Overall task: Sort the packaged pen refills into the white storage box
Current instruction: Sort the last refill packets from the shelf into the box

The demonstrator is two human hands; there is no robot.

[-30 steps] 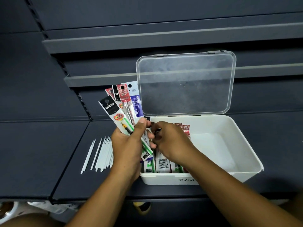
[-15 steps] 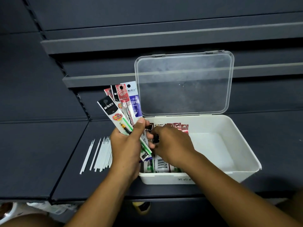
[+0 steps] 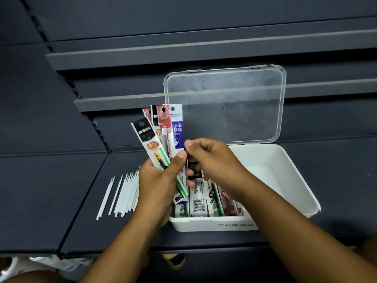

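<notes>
My left hand (image 3: 161,184) grips a fan of several packaged pen refills (image 3: 163,137), with black, red and blue header cards, held up just left of the white storage box (image 3: 285,180). The box stands open, its clear lid (image 3: 224,105) upright behind it. More refill packs (image 3: 206,201) lie side by side in the box's left half. My right hand (image 3: 214,162) hovers over those packs with fingers curled. Its thumb tip is at the right edge of the blue pack (image 3: 177,129) in the fan. Whether it pinches that pack is hidden.
Several loose white refill tubes (image 3: 122,195) lie in a row on the dark shelf (image 3: 61,201), left of my left hand. Grey shelf rails (image 3: 142,56) run across behind the box. The box's right half shows bare white floor.
My right hand has lifted from the packs in the box up to the right edge of the fan. The left hand has kept its hold on the fan.
</notes>
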